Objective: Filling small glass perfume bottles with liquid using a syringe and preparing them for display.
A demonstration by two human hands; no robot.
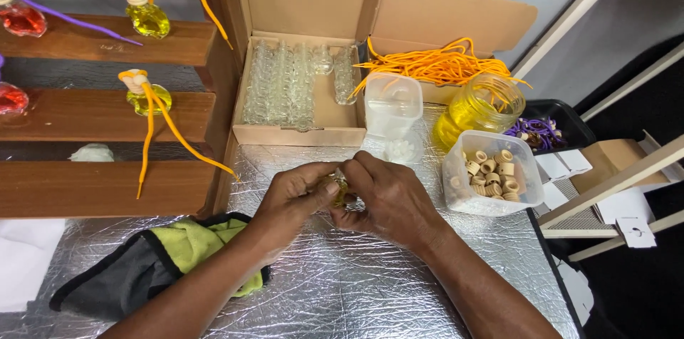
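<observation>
Both of my hands meet over the silver foil-covered table point(342, 289). My left hand point(296, 200) and my right hand point(388, 200) together grip a small glass bottle of yellow liquid point(338, 189), mostly hidden by my fingers. The fingertips of my right hand pinch at the bottle's top. A yellow-green and grey cloth point(153, 260) lies under my left forearm.
A cardboard box of empty small glass bottles point(296, 86) stands behind my hands. To the right are a clear tub point(392, 104), a jar of yellow liquid point(477, 107), orange cords point(434, 64), a tub of wooden rings point(491, 171) and purple cords point(539, 130). Wooden shelves point(107, 118) at left hold filled bottles.
</observation>
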